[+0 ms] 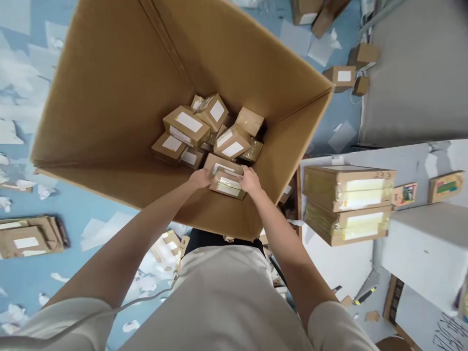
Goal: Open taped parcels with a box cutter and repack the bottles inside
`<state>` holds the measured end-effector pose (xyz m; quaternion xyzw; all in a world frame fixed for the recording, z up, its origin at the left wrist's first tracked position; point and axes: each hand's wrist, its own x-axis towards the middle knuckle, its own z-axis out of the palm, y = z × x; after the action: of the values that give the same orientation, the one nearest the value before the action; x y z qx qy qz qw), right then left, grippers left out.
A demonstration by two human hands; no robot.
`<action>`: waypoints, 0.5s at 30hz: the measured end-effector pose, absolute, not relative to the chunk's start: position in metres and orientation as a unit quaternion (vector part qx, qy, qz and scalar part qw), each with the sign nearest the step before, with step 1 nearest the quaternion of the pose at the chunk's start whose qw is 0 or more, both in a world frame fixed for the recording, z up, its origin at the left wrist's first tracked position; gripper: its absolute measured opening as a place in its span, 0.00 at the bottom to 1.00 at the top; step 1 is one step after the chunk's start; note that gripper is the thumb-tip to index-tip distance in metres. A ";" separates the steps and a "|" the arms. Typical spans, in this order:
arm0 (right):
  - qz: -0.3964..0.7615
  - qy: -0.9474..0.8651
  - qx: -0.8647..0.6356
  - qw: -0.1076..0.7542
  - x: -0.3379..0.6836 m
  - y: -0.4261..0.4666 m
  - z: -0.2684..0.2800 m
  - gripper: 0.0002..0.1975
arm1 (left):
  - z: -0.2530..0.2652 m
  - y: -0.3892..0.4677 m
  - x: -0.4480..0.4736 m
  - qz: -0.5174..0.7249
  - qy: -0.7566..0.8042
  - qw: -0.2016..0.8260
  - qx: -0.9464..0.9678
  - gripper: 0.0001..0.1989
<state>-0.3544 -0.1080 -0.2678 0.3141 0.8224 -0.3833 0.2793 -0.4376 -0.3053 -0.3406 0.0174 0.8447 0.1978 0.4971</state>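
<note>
Both arms reach down into a large open cardboard carton (117, 83). Deep inside it, a small taped cardboard box (227, 185) with white labels lies between my hands. My left hand (200, 178) has its fingers closed on the box's left end. On the opposite end my right hand (250, 180) grips it, fingers curled over the edge. Whether this is one box or two stacked flat I cannot tell. Just beyond it, several labelled small boxes are piled loosely, among them a tilted box (232, 142) and a longer box (186, 126).
Two taped boxes (347, 187) are stacked on a white surface at the right, with a yellow utility knife (364, 296) lower down. Flattened cardboard (27, 238) and scattered paper cover the blue floor at the left. More small boxes (340, 78) stand beyond the carton.
</note>
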 end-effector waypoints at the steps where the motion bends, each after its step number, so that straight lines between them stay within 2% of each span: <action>1: -0.368 0.792 0.366 0.320 -0.357 -0.114 -0.297 0.26 | -0.363 -0.311 -0.442 0.176 0.840 0.513 0.013 0.33; 5: -0.334 0.727 0.466 0.379 -0.336 -0.124 -0.377 0.25 | -0.434 -0.306 -0.433 0.135 0.826 0.546 0.019 0.40; 8: -0.349 0.711 0.503 0.347 -0.307 -0.130 -0.407 0.29 | -0.469 -0.295 -0.415 0.143 0.815 0.561 0.035 0.43; 11: -0.352 0.708 0.541 0.287 -0.285 -0.136 -0.426 0.36 | -0.491 -0.299 -0.406 0.181 0.808 0.561 0.010 0.42; 15: -0.379 0.690 0.568 0.238 -0.273 -0.138 -0.442 0.44 | -0.505 -0.320 -0.407 0.200 0.802 0.562 -0.014 0.33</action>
<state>-0.2730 -0.1380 -0.4417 0.5681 0.6904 -0.3792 0.2383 -0.4066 -0.3196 -0.5047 -0.0143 0.8023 0.2000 0.5622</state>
